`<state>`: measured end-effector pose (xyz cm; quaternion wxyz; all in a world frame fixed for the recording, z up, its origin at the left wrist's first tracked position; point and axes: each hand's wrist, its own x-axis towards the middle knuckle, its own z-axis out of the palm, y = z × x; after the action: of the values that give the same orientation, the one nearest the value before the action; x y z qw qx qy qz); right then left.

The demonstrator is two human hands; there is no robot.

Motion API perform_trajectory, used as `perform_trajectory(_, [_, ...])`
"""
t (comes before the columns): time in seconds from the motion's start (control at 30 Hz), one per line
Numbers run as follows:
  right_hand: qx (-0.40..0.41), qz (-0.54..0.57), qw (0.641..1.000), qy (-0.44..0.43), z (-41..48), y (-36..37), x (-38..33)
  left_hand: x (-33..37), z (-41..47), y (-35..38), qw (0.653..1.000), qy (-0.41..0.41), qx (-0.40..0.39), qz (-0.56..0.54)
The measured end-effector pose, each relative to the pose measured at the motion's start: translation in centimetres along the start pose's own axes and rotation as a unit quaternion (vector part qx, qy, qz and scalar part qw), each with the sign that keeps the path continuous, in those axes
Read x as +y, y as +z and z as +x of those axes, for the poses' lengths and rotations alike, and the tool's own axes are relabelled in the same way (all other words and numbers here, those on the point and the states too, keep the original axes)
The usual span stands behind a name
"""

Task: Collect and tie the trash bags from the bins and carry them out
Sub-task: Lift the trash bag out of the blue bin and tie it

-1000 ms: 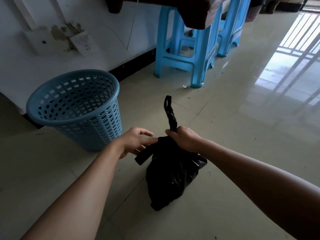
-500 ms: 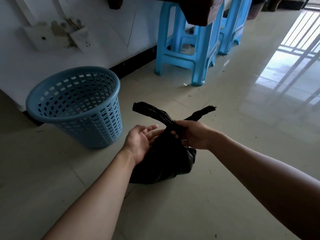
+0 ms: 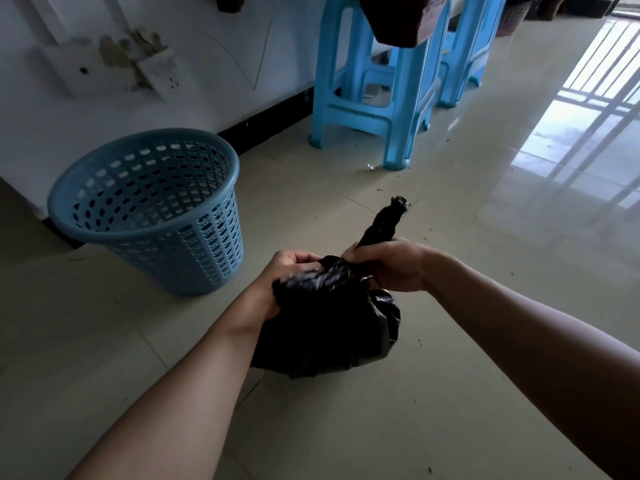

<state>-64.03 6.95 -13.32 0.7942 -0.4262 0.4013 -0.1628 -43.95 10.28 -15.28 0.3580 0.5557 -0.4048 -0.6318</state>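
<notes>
Beside the blue perforated plastic bin (image 3: 194, 258), now gripping the black plastic trash bag (image 3: 329, 327) with left hand (image 3: 277, 282) and right hand (image 3: 391, 265), cinching the knot (image 3: 337, 264).

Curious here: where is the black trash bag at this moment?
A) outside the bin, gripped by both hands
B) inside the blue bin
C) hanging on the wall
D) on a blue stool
A: the black bag is out beside the blue bin, with the left hand and the right hand both gripping its upper part.
</notes>
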Motion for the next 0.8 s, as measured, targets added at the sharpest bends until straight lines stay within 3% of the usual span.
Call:
perform_trajectory(0.07, [0.095, -0.134, 0.985, -0.049, 0.4, 0.5, -0.4, -0.1, 0.0, -0.3, 0.999, 0.003, 0.014, 0.042])
perform_trajectory(0.1, [0.166, -0.226, 0.956, -0.084, 0.8, 0.7, -0.5, -0.1, -0.1, -0.2, 0.999, 0.003, 0.020, 0.048])
perform_trajectory(0.17, [0.283, -0.401, 0.855, -0.169, 1.5, 1.0, -0.1, -0.1, -0.2, 0.0, 0.998, 0.009, 0.019, 0.055])
perform_trajectory(0.27, [0.322, -0.581, 0.708, -0.238, 1.6, 1.1, 1.5, 0.3, -0.3, 0.7, 0.997, 0.011, 0.000, 0.076])
perform_trajectory(0.33, [0.339, -0.630, 0.651, -0.254, 1.6, 0.9, 2.6, 0.5, -0.3, 0.8, 0.995, 0.002, -0.011, 0.097])
perform_trajectory(0.37, [0.342, -0.641, 0.640, -0.252, 1.8, 0.8, 3.1, 0.4, -0.2, 0.7, 0.994, -0.007, -0.013, 0.104])
perform_trajectory(0.4, [0.345, -0.635, 0.649, -0.238, 2.0, 0.8, 3.4, 0.0, -0.2, 0.6, 0.994, -0.014, -0.010, 0.107])
perform_trajectory(0.43, [0.349, -0.610, 0.680, -0.209, 2.2, 0.8, 3.6, -0.3, -0.2, 0.4, 0.994, -0.020, 0.000, 0.106])
perform_trajectory(0.47, [0.349, -0.541, 0.745, -0.175, 2.3, 0.7, 3.4, -0.7, -0.2, 0.2, 0.994, -0.026, 0.015, 0.100])
perform_trajectory(0.53, [0.295, -0.285, 0.906, -0.104, 2.0, 0.7, 2.6, -1.4, -0.4, -0.2, 0.996, -0.040, 0.037, 0.068])
perform_trajectory(0.57, [0.253, -0.166, 0.950, -0.079, 1.6, 0.8, 2.2, -1.5, -0.4, -0.3, 0.997, -0.051, 0.045, 0.044])
perform_trajectory(0.67, [0.237, -0.008, 0.968, -0.079, 1.2, 0.4, 1.7, -1.2, -0.2, -0.3, 0.993, -0.081, 0.084, -0.018])
perform_trajectory(0.8, [0.282, 0.037, 0.956, -0.076, 1.5, 0.0, 1.7, -0.8, 0.7, 1.0, 0.997, -0.033, 0.064, 0.035])
